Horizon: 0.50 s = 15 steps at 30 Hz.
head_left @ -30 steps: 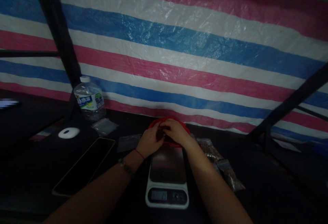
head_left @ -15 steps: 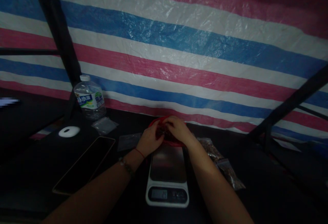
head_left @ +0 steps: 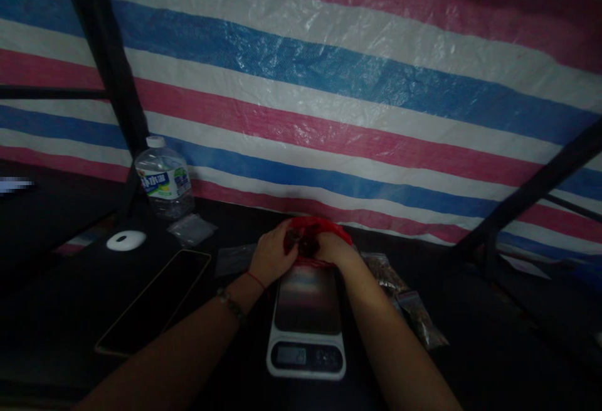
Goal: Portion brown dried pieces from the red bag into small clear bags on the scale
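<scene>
Both hands, left hand [head_left: 273, 254] and right hand [head_left: 333, 249], closed around something small and dark over red bowl [head_left: 324, 228], just behind kitchen scale [head_left: 308, 318]. Scale platform bare; filled bags [head_left: 404, 298] alongside, right.

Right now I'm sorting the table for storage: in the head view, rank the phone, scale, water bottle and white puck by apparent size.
1. phone
2. scale, close to the phone and nearer the camera, so unsure
3. water bottle
4. white puck

A water bottle [head_left: 164, 176] stands at the foot of the striped tarp [head_left: 329, 85], with a white puck [head_left: 126, 240], a small clear bag [head_left: 192, 229] and a dark phone [head_left: 155, 301] lying nearer than it on the counter [head_left: 56, 310].
</scene>
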{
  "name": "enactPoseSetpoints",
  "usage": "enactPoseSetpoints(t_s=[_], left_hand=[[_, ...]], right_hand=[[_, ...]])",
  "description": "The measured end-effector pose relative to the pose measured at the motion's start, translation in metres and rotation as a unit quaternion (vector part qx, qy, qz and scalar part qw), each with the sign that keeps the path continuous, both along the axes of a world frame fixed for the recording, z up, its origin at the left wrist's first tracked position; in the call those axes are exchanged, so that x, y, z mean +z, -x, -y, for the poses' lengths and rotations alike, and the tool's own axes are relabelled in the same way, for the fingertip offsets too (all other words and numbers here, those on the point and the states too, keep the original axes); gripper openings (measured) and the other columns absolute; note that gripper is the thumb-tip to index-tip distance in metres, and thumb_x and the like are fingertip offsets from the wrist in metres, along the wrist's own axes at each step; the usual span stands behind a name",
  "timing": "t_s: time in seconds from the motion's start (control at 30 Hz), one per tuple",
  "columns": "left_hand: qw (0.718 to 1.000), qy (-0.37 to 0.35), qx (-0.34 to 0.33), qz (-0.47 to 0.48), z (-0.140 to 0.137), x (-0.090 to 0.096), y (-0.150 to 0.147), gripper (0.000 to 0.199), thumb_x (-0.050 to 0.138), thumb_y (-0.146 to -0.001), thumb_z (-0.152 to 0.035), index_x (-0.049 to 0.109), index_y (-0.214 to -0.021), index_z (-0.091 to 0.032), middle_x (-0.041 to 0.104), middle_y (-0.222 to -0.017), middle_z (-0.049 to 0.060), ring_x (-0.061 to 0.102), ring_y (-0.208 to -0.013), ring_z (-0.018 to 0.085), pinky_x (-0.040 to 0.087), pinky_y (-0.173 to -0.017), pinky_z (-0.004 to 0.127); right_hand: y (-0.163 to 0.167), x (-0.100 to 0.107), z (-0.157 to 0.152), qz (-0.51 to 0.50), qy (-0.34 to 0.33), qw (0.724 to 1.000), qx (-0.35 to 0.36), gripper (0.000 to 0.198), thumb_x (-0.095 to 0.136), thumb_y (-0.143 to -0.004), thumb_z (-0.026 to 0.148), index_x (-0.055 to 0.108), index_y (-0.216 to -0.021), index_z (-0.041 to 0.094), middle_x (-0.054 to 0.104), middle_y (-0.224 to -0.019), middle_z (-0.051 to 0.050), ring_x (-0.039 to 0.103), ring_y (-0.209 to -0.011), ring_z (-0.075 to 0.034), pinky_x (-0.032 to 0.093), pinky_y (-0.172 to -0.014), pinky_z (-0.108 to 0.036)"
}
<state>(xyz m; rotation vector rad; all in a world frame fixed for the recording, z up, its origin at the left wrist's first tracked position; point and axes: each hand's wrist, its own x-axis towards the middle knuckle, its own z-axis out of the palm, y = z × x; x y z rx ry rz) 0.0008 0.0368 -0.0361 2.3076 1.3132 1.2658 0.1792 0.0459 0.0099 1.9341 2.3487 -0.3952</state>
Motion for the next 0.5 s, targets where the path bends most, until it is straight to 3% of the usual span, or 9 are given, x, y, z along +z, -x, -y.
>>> enactPoseSetpoints(t_s=[0.2, 0.3, 0.5], left_hand=[[1.0, 0.004, 0.007, -0.005, -0.0009, -0.0022, 0.0007, 0.058, 0.059, -0.076, -0.022, 0.043, -0.132, -0.019, 0.06, -0.122, 0.011, 0.059, -0.109, 0.025, 0.046, -0.097, 0.041], [1.0, 0.0, 0.007, -0.007, -0.0014, -0.0036, 0.0006, 0.058, 0.059, -0.077, -0.023, 0.042, -0.132, -0.018, 0.059, -0.123, 0.011, 0.059, -0.11, 0.025, 0.046, -0.098, 0.041], [1.0, -0.002, 0.005, -0.003, -0.0021, -0.004, -0.0003, 0.058, 0.057, -0.078, -0.023, 0.041, -0.133, -0.017, 0.06, -0.121, 0.011, 0.059, -0.11, 0.024, 0.045, -0.098, 0.041]], right_hand=[[-0.0018, -0.0015, -0.0023, 0.003, -0.002, 1.0, 0.02, 0.031, 0.058, -0.078, 0.032, 0.072, -0.1, 0.015, 0.072, -0.094, -0.014, 0.067, -0.081, -0.024, 0.046, -0.063, -0.026], [-0.0004, 0.0013, -0.0002, -0.005, 0.025, 0.999, 0.026, 0.03, 0.064, -0.073, 0.033, 0.073, -0.096, 0.016, 0.072, -0.091, -0.012, 0.067, -0.077, -0.023, 0.045, -0.059, -0.025], [0.0015, 0.0057, 0.0036, -0.018, 0.021, 0.999, 0.017, 0.029, 0.064, -0.074, 0.029, 0.072, -0.099, 0.018, 0.072, -0.093, -0.011, 0.067, -0.079, -0.021, 0.047, -0.065, -0.024]])
